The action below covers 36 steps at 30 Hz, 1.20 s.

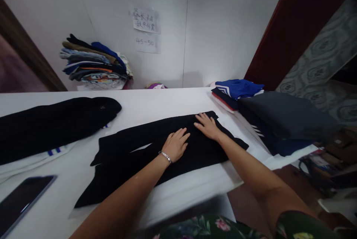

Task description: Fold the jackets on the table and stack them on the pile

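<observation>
Black trousers (134, 138) lie spread across the white table, legs toward the left and waist end toward the right. A thin white gap shows between the two legs. My left hand (175, 145), with a silver bracelet at the wrist, rests flat on the middle of the trousers, fingers stretched out. Near the waist end, my right hand (208, 125) lies flat on the cloth with its fingers spread. Neither hand grips anything.
Dark folded clothes (287, 116) and a blue garment (240, 87) are stacked on the right. A black garment (55, 123) lies at the left, above a phone (23, 201). Behind the white table (156, 101) stands a clothes pile (95, 62); paper signs (146, 21) hang on the wall.
</observation>
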{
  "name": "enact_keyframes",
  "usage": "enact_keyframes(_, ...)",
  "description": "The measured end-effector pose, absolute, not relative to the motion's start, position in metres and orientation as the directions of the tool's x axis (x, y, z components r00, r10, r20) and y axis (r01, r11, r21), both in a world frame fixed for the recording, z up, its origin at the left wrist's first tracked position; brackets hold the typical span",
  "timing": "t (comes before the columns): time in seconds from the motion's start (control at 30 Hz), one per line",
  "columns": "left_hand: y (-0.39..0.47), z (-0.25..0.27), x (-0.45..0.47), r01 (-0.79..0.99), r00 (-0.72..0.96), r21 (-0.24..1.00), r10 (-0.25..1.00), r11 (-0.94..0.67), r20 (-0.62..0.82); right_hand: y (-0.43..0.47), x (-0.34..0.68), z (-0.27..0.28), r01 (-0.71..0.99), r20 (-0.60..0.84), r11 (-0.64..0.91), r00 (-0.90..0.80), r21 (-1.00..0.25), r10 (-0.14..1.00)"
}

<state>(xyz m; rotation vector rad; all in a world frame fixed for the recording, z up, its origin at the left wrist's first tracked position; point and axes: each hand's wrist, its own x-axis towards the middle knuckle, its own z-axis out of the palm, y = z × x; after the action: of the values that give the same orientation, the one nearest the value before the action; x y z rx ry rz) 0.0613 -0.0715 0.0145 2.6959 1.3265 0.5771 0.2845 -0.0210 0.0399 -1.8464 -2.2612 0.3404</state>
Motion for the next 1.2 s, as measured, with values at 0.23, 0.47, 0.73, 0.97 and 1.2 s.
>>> enact_keyframes(0.23,-0.072,0.019,0.063,0.738,0.572,0.235,0.771,-0.633,0.28,-0.041,0.265,0.016,0.93,-0.046,0.259,-0.28,-0.261,0.959)
enact_keyframes(0.47,-0.099,0.045,0.035,0.728,0.572,0.361,0.807,-0.583,0.151,-0.039,0.27,0.015,0.93,-0.028,0.254,-0.27,-0.266,0.962)
enact_keyframes(0.73,-0.142,0.056,-0.106,0.94,-0.207,0.314,0.953,0.132,0.22,-0.044,0.275,0.013,0.874,0.19,0.311,-0.256,-0.373,0.948)
enact_keyframes(0.97,-0.149,0.05,-0.146,0.603,-0.539,0.625,0.831,0.496,-0.139,-0.051,0.249,0.037,0.814,0.305,0.465,-0.371,-0.348,0.877)
enact_keyframes(1.2,-0.133,0.065,-0.141,0.295,-0.518,0.799,0.79,0.525,-0.327,-0.052,0.225,0.011,0.854,0.097,0.447,-0.438,-0.265,0.894)
